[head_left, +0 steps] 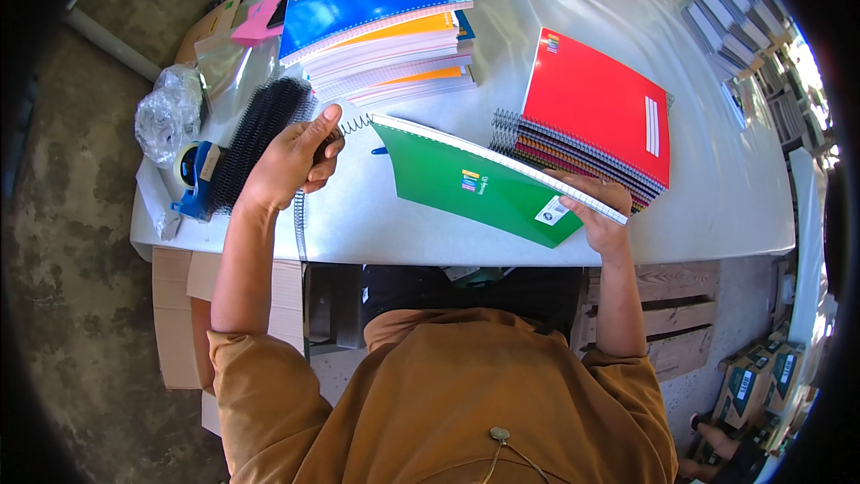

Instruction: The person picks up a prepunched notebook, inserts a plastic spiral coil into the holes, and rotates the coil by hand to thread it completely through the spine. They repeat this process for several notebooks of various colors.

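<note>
My left hand is closed, thumb up, on one end of a thin spiral binding coil. The coil reaches across to the top left corner of a green-covered notebook. That notebook is tilted, its punched edge and white pages facing up. My right hand grips its right end, with the thumb on the cover and the other fingers partly hidden behind the pages. Close by my left hand lies a heap of black spiral coils. Behind my right hand stands a stack of spiral notebooks with a red cover on top.
Farther back is a tall pile with a blue notebook on top. At left are a blue tape dispenser and crumpled clear plastic. A cardboard box stands below the table's left edge; a wooden pallet is at right.
</note>
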Tool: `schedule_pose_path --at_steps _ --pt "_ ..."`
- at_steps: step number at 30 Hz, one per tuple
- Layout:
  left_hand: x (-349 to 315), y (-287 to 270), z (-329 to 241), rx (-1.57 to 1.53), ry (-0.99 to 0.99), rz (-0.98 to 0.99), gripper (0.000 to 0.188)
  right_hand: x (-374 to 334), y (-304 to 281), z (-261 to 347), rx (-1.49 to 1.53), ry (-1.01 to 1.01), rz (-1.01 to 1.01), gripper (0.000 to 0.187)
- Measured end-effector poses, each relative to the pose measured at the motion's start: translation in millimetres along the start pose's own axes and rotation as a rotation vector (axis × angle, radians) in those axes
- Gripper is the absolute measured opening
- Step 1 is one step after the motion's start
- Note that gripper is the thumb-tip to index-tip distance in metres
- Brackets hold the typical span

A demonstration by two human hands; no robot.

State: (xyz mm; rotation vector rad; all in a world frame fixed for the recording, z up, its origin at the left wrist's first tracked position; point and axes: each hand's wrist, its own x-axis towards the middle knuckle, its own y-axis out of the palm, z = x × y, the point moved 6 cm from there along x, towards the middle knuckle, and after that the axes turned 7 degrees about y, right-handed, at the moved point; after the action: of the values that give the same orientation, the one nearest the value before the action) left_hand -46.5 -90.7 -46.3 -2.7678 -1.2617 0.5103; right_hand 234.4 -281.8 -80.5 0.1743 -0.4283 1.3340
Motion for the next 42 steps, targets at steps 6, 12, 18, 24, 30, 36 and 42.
schedule_pose_path --at_steps 6,12,18,24,30,36,42 --pt "4 -7 -21 0.103 0.421 0.096 0.025 0 -5 0 -0.077 0.022 0.058 0.024" --pt "-14 23 -62 0.779 0.741 0.158 0.02 -7 -8 -4 -0.086 0.086 -0.094 0.025" --pt "-21 39 -80 1.024 0.758 -0.077 0.017 -12 -4 -5 0.04 0.098 -0.178 0.024" --pt "-18 45 -92 1.321 0.5 0.094 0.035 -16 1 -4 -0.177 0.146 -0.057 0.022" --pt "-21 57 -103 1.379 0.774 0.042 0.026 -16 6 -4 -0.275 0.067 0.009 0.027" --pt "-24 53 -86 1.37 0.879 0.168 0.03 -21 9 -7 -0.084 -0.082 0.018 0.035" --pt "-27 60 -95 1.374 1.028 0.024 0.029 -22 13 -2 -0.133 -0.068 0.011 0.028"
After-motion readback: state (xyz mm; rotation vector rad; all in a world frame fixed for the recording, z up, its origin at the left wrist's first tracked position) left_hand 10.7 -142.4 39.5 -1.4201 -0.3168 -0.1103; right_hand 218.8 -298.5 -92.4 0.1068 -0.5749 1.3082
